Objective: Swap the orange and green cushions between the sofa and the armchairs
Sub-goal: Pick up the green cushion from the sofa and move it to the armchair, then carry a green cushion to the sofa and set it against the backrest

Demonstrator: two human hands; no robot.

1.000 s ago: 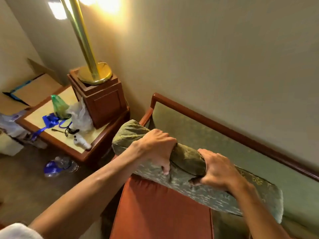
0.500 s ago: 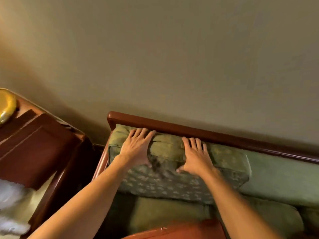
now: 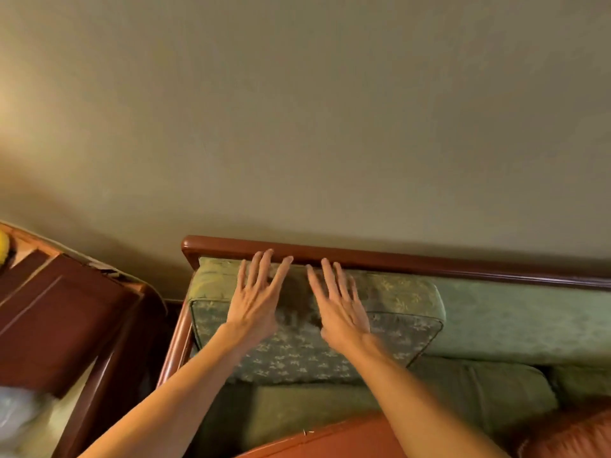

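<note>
A green patterned cushion leans upright against the left end of the sofa's backrest, under the wooden top rail. My left hand and my right hand hover flat over its top, fingers spread, holding nothing; I cannot tell if they touch it. An orange cushion lies at the bottom edge, in front of the green seat cushion. Another orange cushion shows at the bottom right corner.
A dark wooden side table stands left of the sofa, close to its wooden arm. A white plastic bag lies on its lower shelf. A plain beige wall rises behind the sofa.
Both hands carried the green cushion to the sofa's backrest, set it there and let go. Their fingers are now spread and lifted. The view swung right and up.
</note>
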